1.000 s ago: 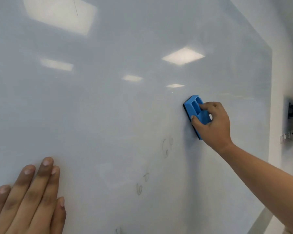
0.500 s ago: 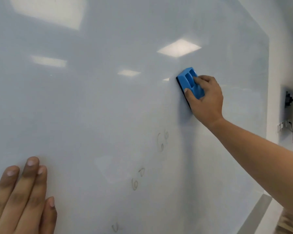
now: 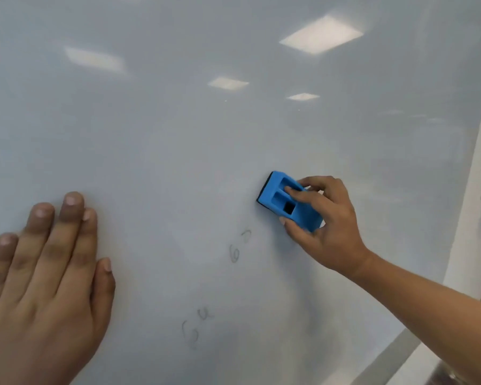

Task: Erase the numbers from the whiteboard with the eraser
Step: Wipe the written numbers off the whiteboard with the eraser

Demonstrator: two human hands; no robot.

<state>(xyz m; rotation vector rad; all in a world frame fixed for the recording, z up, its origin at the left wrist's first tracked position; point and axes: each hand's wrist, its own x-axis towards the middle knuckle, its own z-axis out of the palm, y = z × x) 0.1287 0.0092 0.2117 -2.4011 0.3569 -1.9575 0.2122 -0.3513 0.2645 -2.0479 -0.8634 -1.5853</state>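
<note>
- Right hand point(image 3: 329, 226) fingers point(image 3: 297, 194) are wrapping around the blue eraser point(image 3: 288, 202), thumb along its lower edge, index finger lying across the recessed slots on its back.
- The eraser is pressing its dark felt side flat against the whiteboard point(image 3: 178, 134), right of centre, tilted a bit.
- Left hand point(image 3: 42, 284) is lying flat on the board at lower left, fingers spread out and holding nothing.
- Faint grey numbers are sitting on the board: a "6"-something pair point(image 3: 239, 245) just below-left of the eraser, and another faint pair point(image 3: 196, 327) lower down, too smudgy to read properly.
- Ceiling light reflections point(image 3: 321, 34) are showing on the glossy surface up top.
</note>
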